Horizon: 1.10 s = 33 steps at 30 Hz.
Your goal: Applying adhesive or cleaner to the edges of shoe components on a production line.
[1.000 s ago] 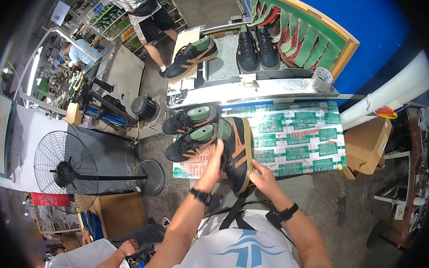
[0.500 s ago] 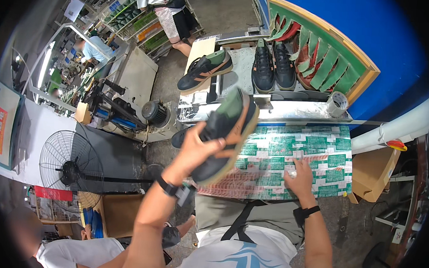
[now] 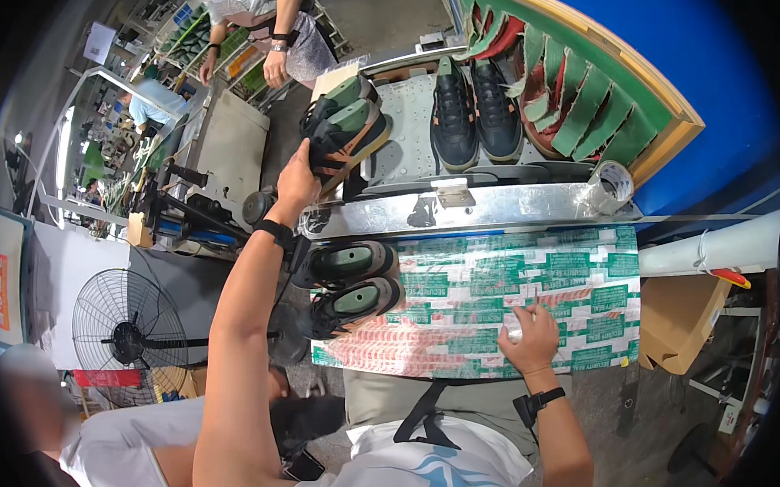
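Note:
My left hand (image 3: 298,185) is closed on the heel-side or toe end of a dark sneaker (image 3: 352,146) with orange stripes, a green inside and a tan sole. It is held at the left end of the metal-edged worktop, against another dark sneaker (image 3: 351,90) behind it; which end I grip is hard to tell. Over the bench covered in green-and-white printed tape (image 3: 458,290), my right hand (image 3: 534,341) has curled fingers around something small and whitish. Two more sneakers, one (image 3: 346,263) behind the other (image 3: 357,301), lie at the bench's left end.
Another sneaker pair (image 3: 476,112) stands on the perforated worktop (image 3: 405,96). Right of it are a wood-framed green board (image 3: 623,88) with torn strips and a tape roll (image 3: 613,185). A cardboard box (image 3: 683,317), a fan (image 3: 129,341) and other people flank the bench.
My left hand has carried the sneaker from above the bench up and left, beside the one on the worktop. The two sneakers on the bench now show. A person at the back has turned.

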Tool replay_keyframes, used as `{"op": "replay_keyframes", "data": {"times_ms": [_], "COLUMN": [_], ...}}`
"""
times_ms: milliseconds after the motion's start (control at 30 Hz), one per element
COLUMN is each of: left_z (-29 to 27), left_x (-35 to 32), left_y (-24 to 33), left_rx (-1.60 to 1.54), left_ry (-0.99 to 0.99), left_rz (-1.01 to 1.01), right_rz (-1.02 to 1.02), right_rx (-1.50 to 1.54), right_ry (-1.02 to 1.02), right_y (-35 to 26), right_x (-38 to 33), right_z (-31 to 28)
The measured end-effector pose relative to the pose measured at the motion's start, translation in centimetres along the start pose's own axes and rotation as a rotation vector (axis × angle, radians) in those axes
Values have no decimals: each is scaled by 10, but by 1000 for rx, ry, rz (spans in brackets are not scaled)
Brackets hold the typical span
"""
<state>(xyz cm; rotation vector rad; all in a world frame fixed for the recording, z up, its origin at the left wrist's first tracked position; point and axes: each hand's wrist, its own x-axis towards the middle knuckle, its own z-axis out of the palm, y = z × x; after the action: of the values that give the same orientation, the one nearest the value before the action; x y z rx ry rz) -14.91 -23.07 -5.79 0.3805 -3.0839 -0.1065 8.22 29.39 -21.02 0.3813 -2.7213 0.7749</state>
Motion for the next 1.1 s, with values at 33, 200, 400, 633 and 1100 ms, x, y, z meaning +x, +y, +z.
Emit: {"op": "replay_keyframes", "data": {"times_ms": [33, 200, 400, 633, 1100], "left_z": [-2, 9, 114, 109, -31], "left_x": [1, 23, 139, 139, -236], "left_y": [22, 128, 211, 242, 181], "left_rx": [42, -108, -987, -1205, -1449], "left_ry": [58, 411, -334, -378, -216], "left_rz": [-18, 477, 44, 32, -158], "right_rz": [9, 18, -21, 57, 0], "right_rx": [-1, 12, 85, 75, 67], "right_ry": [-6, -13, -7, -44, 51], "right_y": [2, 7, 2, 12, 5], "right_x": [1, 4, 7, -1, -8], "right_z": [1, 1, 6, 2, 1]}}
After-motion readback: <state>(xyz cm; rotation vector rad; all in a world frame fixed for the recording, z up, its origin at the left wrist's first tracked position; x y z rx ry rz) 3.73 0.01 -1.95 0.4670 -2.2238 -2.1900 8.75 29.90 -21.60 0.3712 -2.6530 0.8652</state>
